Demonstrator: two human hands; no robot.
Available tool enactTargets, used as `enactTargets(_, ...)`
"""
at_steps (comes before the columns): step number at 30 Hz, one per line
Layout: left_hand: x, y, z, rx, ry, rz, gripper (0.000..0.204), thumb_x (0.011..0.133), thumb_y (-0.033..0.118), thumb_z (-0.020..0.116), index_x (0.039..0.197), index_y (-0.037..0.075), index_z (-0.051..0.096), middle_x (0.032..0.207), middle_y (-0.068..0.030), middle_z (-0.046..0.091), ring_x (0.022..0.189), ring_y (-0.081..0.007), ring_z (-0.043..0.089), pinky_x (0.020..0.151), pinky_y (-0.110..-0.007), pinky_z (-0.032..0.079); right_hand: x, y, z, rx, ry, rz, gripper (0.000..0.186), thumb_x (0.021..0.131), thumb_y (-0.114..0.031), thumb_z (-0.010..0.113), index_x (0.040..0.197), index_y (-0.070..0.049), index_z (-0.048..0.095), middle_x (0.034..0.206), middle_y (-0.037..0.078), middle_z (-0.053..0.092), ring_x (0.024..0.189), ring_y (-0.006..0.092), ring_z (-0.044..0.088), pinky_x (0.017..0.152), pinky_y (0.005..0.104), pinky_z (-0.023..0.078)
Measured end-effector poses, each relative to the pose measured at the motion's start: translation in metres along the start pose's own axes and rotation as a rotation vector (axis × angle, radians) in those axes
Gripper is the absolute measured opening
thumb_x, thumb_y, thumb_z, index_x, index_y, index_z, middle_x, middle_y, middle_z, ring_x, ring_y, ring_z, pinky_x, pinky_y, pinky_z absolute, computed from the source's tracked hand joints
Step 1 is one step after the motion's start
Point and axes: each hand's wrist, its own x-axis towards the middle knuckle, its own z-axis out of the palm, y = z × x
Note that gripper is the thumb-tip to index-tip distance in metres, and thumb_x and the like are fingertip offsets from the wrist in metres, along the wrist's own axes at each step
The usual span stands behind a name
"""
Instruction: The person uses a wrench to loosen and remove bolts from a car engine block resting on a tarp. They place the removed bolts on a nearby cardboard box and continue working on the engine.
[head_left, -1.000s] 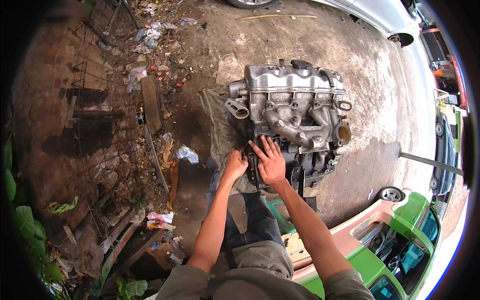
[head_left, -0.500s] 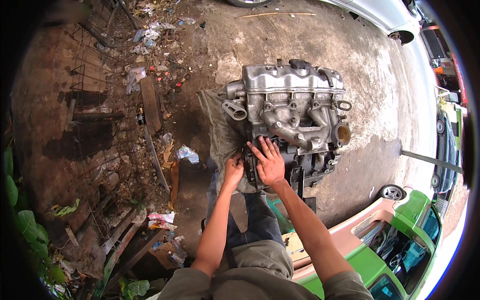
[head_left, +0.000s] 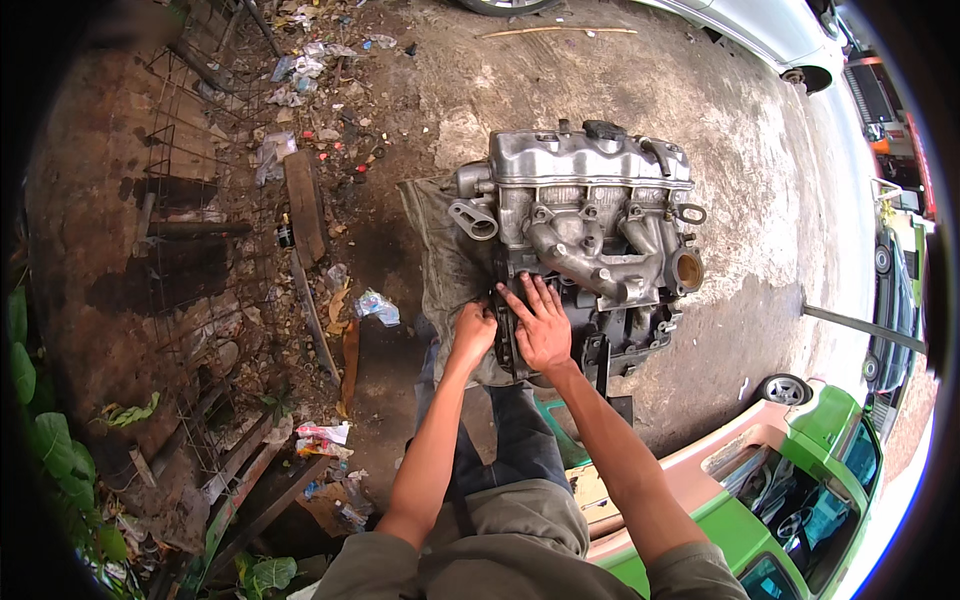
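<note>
A car engine (head_left: 590, 220) stands in front of me, with a silvery valve cover (head_left: 590, 163) on top and a metal manifold (head_left: 600, 262) along its near side. My right hand (head_left: 540, 328) lies with its fingers stretched out on the dark lower block, close to the left end. Beside that end, my left hand (head_left: 474, 332) is curled closed against the edge; what its fingers hold, if anything, is hidden. A grey-green cloth (head_left: 432, 240) lies under and to the left of the engine.
Litter and wooden planks (head_left: 304, 205) lie on the ground to the left. A green and pink vehicle body (head_left: 735, 465) stands at the lower right. A silver car (head_left: 755, 35) is at the top right, and a metal post (head_left: 860, 328) juts in at the right.
The whole scene has shifted very slightly in the view. My left hand stays closed at the engine's left end, and my right hand still rests on the block.
</note>
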Motion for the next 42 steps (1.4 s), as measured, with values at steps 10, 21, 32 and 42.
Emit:
enactTargets(10,0.017,0.028,-0.019,-0.507,-0.201,-0.260,0.017,0.097,0.006,0.046,0.089,-0.002,0.058,0.076,-0.0077,0.058,0.060,-0.0172,0.055,0.049,-0.035,0.046,0.000,-0.001,0.000,-0.013,-0.014,-0.005,0.076,0.081,-0.016,0.054,0.154,-0.030,0.040,0.160,0.013,0.034,0.143,0.0363,0.038,0.120,0.0500,0.027)
enactTargets(21,0.021,0.032,-0.052,-0.525,-0.416,-0.182,0.011,0.100,0.005,0.048,0.097,0.001,0.059,0.082,-0.0019,0.054,0.069,-0.0132,0.054,0.056,-0.031,0.046,-0.001,0.002,0.000,0.044,-0.006,-0.018,0.074,0.081,-0.017,0.051,0.154,-0.027,0.042,0.160,0.017,0.034,0.144,0.0397,0.036,0.119,0.0518,0.027)
enactTargets(32,-0.011,0.000,-0.053,0.153,0.238,0.335,0.023,0.092,0.000,0.061,0.113,0.003,0.069,0.090,-0.0167,0.073,0.073,-0.0206,0.068,0.069,-0.034,0.053,-0.001,0.000,-0.003,0.032,-0.026,-0.006,0.074,0.082,-0.018,0.051,0.154,-0.027,0.041,0.161,0.016,0.033,0.144,0.0394,0.036,0.119,0.0511,0.027)
enactTargets(42,0.003,0.000,-0.046,-0.287,0.246,0.245,0.013,0.091,0.008,0.074,0.099,-0.003,0.075,0.079,-0.0041,0.070,0.062,-0.0073,0.058,0.054,-0.026,0.044,0.000,0.000,-0.003,0.007,-0.032,-0.009,0.074,0.082,-0.017,0.051,0.155,-0.028,0.040,0.160,0.017,0.034,0.144,0.0395,0.036,0.120,0.0507,0.026)
